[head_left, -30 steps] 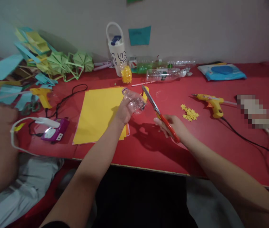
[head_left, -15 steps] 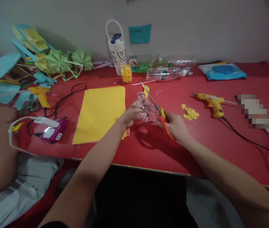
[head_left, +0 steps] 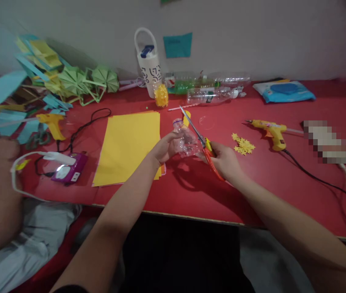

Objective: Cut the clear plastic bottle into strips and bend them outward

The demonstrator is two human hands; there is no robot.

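Bottle (head_left: 187, 144) was clamped in left grip (head_left: 164, 149), scissors (head_left: 213, 166) in right grip (head_left: 227, 160); if the bottle slipped, near blades (head_left: 193, 124) could scratch fingers (head_left: 175, 136).

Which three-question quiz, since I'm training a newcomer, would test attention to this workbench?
1. Which yellow tool lies just right of the pile of stars?
2. True or false: the left hand holds the scissors and the right hand the clear bottle piece.
3. The top sheet of the paper stack is (a) blue, (b) yellow, (c) green.

Key: 1, a glue gun; 2, false; 3, b.
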